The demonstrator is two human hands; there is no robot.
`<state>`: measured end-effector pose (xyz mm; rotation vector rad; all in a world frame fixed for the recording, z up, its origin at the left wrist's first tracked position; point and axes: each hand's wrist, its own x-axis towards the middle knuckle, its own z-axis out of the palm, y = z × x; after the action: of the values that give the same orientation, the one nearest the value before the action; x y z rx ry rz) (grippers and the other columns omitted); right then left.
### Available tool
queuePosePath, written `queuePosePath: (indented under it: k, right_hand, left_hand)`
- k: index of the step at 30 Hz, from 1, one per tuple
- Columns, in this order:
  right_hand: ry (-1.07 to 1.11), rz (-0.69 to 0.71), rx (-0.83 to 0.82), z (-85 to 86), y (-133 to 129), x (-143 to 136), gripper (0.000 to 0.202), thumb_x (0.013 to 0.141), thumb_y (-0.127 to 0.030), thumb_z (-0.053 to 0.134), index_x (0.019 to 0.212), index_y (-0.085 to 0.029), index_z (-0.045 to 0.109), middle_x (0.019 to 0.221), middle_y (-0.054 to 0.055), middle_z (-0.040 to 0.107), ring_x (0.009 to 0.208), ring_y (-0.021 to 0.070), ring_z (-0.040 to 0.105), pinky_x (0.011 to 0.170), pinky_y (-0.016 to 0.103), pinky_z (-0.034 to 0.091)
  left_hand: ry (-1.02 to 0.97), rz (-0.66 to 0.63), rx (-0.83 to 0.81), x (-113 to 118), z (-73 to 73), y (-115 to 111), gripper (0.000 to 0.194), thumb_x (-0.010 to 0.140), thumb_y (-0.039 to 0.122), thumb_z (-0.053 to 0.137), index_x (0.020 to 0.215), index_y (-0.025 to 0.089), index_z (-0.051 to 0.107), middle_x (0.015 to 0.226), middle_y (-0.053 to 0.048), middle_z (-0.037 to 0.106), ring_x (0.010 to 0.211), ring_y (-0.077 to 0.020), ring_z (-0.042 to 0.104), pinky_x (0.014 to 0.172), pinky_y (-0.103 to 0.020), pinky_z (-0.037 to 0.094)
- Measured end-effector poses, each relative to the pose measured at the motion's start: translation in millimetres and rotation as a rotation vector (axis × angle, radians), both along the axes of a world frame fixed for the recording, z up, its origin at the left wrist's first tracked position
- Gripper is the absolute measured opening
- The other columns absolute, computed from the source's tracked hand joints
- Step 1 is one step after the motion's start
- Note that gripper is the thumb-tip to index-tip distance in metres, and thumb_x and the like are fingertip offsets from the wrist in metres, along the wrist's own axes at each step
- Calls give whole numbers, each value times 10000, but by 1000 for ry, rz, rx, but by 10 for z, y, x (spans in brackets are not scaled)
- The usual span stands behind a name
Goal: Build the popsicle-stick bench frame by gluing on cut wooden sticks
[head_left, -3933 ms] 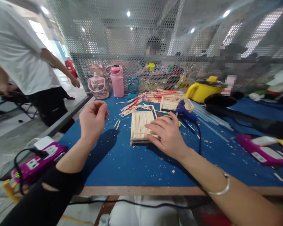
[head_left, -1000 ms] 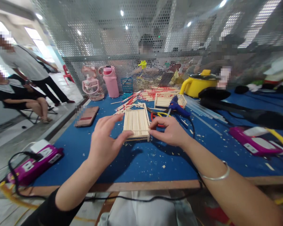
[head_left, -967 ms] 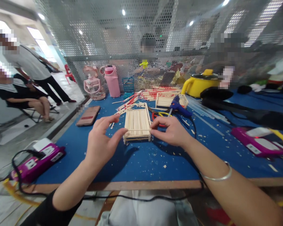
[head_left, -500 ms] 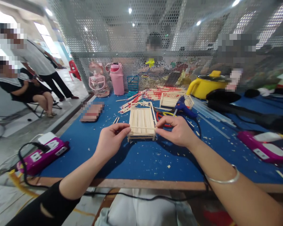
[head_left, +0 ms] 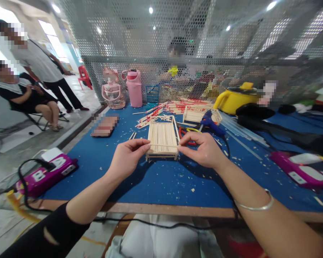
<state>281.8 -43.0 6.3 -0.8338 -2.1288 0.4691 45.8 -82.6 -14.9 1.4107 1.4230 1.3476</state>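
Observation:
A small model made of thin wooden sticks (head_left: 163, 134), with a slatted bed and a raised frame at its far end, stands on the blue table. Across its near side lies a single wooden stick (head_left: 164, 145). My left hand (head_left: 129, 156) pinches that stick's left end, while my right hand (head_left: 201, 147) pinches the right end. Both hands are close to the model's near corners. Behind my right hand lie a blue glue gun (head_left: 210, 123) and red-and-yellow-handled pliers (head_left: 183, 133), the latter partly hidden.
Loose sticks with red ends (head_left: 187, 105) and a second stick model (head_left: 195, 115) lie farther back. Clear glue sticks (head_left: 240, 130) are to the right. Purple power strips (head_left: 50, 173) sit at both sides. A pink bottle (head_left: 134, 89), a yellow pot (head_left: 237, 98) and a mesh screen (head_left: 140, 43) stand behind.
My hands and the stick between them have barely moved, staying at the model's near side. The camera view has shifted slightly.

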Motion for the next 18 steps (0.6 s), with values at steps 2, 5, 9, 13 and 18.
queuePosePath:
  k: [2,5,9,13,18]
  right_hand:
    - [-3,2,-1,0,3,1,42,740,-194,658,712,-182,629,674,-2,678,616,116,616,601,243,478]
    - [-6,-5,2,5,-1,4,46,744,-200,658,711,-185,630,675,0,680,621,120,616,603,250,478]
    - [-9,-17,-4,7,-11,7,48,745,-197,656,706,-183,631,673,1,679,619,118,615,600,246,475]
    - [-7,-22,-6,3,-11,7,43,740,-187,659,706,-180,634,677,0,679,618,116,614,600,240,470]
    - [-5,-5,-13,13,-8,2,50,742,-181,651,697,-178,632,662,-2,675,604,117,609,596,239,466]
  left_hand:
    - [74,7,64,-13,-14,-2,154,719,296,700,803,173,738,775,-34,744,699,-149,644,667,-265,511]
    - [159,11,146,-31,-27,-9,127,738,284,685,796,184,739,779,-28,741,707,-143,641,683,-260,504]
    - [117,2,95,-25,-24,-15,163,721,315,698,804,181,741,774,-36,744,690,-149,640,653,-268,510]
    - [43,9,25,-13,-12,-8,211,686,345,721,806,172,744,774,-53,746,681,-158,639,630,-281,516]
    - [86,-37,-12,-53,50,6,242,676,379,733,800,171,747,764,-59,743,661,-162,634,609,-276,503]
